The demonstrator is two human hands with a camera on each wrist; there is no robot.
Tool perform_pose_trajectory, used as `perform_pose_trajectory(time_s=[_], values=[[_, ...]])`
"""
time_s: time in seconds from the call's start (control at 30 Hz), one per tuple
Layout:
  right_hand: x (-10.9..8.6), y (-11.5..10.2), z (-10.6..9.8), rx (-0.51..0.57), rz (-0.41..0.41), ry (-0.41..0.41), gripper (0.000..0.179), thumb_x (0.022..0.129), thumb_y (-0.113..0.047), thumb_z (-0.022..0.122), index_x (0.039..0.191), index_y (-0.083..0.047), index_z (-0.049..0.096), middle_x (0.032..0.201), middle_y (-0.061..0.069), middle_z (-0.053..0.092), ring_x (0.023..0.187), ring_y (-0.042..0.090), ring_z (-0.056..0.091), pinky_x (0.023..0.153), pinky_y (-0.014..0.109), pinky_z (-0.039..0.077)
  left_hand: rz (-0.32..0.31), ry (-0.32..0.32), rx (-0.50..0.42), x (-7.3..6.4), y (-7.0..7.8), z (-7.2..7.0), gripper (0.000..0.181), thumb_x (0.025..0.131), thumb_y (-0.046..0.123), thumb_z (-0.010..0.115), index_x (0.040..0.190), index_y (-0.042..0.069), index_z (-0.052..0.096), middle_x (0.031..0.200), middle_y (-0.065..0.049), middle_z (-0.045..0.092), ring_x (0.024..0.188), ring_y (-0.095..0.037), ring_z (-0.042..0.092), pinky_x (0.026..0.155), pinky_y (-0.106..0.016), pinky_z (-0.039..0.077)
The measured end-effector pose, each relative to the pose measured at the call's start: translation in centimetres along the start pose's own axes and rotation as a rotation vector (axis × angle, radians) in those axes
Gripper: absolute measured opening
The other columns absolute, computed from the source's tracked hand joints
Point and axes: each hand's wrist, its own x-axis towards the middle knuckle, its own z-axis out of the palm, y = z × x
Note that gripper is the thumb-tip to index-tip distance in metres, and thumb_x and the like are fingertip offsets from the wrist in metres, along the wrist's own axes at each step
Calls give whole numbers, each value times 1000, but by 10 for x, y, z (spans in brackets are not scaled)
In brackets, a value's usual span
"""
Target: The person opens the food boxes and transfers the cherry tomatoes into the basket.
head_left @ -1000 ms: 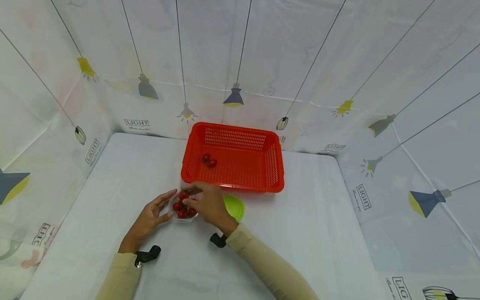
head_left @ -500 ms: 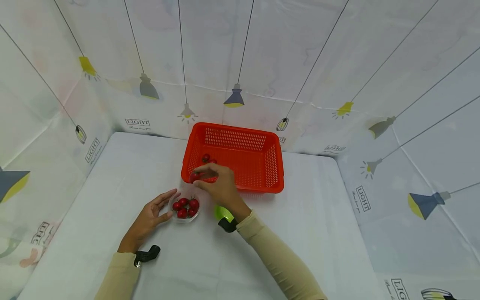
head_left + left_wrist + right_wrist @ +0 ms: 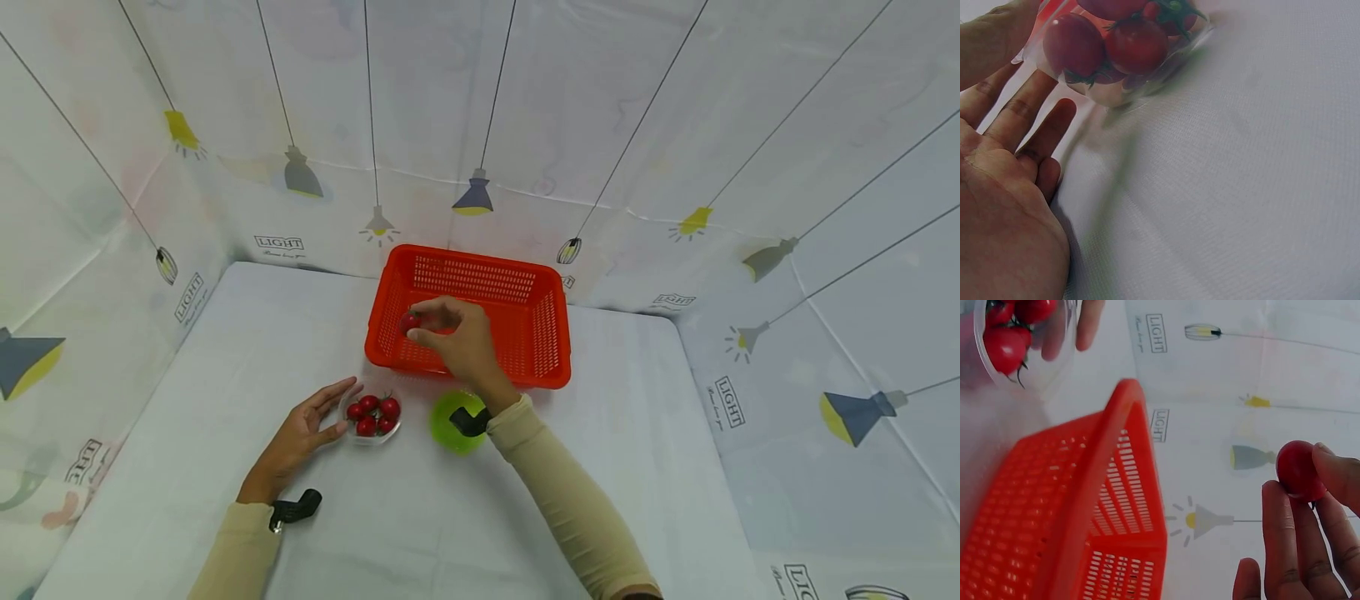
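My right hand [image 3: 467, 337] pinches a red cherry tomato [image 3: 1299, 470] between thumb and fingers, above the left part of the red plastic basket [image 3: 480, 279]. To the front left, a small clear plastic container [image 3: 369, 439] stands on the table with several cherry tomatoes [image 3: 367, 426] in it, some with green stems. My left hand [image 3: 303, 425] holds that container by its left side, thumb in front and fingers behind. In the left wrist view the container's wall [image 3: 1113, 94] shows beside the fingers [image 3: 1019, 115]. The hand hides the basket floor beneath it.
A bright green round lid [image 3: 450, 437] lies on the table in front of the basket, partly under the right wrist's black camera mount [image 3: 468, 422]. White cloth [image 3: 637, 433] covers the table. Printed sheets [image 3: 600, 125] form walls at the back and sides.
My right hand has lifted a cherry tomato out of the clear container and carried it up and away, over the basket. My left hand has stayed at the container.
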Motion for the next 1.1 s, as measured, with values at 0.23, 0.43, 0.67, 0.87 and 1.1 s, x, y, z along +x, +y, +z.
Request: perform_pose_trajectory(time_s=[0.23, 0.43, 0.67, 0.87, 1.1], values=[[21, 0, -15, 74, 69, -28, 30, 91, -14, 85, 120, -18, 78, 120, 0, 78, 102, 21, 77, 86, 35, 66, 1, 3, -10, 0, 2, 0, 67, 104, 9, 67, 164, 20, 40, 172, -5, 40, 160, -11, 32, 118, -10, 36], [41, 8, -26, 35, 201, -119, 31, 91, -12, 85, 120, -20, 79, 127, 4, 76, 107, 24, 71, 91, 38, 63, 9, 0, -19, 0, 1, 0, 67, 104, 8, 67, 165, 17, 39, 172, -8, 40, 161, -16, 31, 117, -9, 36], [67, 16, -43, 13, 257, -233, 30, 92, -8, 83, 120, -17, 78, 130, 9, 75, 122, 28, 67, 104, 41, 59, 24, -7, -21, 1, 0, -2, 67, 104, 7, 66, 165, 15, 38, 173, -8, 37, 160, -13, 31, 118, -10, 36], [88, 28, -55, -42, 297, -317, 27, 94, -9, 82, 119, -18, 79, 125, 5, 77, 118, 22, 69, 115, 50, 51, 15, 2, -21, 0, 1, -3, 67, 104, 7, 67, 165, 16, 39, 173, -7, 38, 161, -17, 30, 118, -10, 36], [100, 46, -58, -67, 366, -373, 31, 94, -8, 81, 125, -11, 78, 127, 6, 77, 127, 25, 63, 124, 55, 38, 14, -12, -30, 1, -1, -2, 68, 104, 5, 66, 165, 15, 38, 173, -11, 36, 164, -27, 24, 118, -9, 35]])
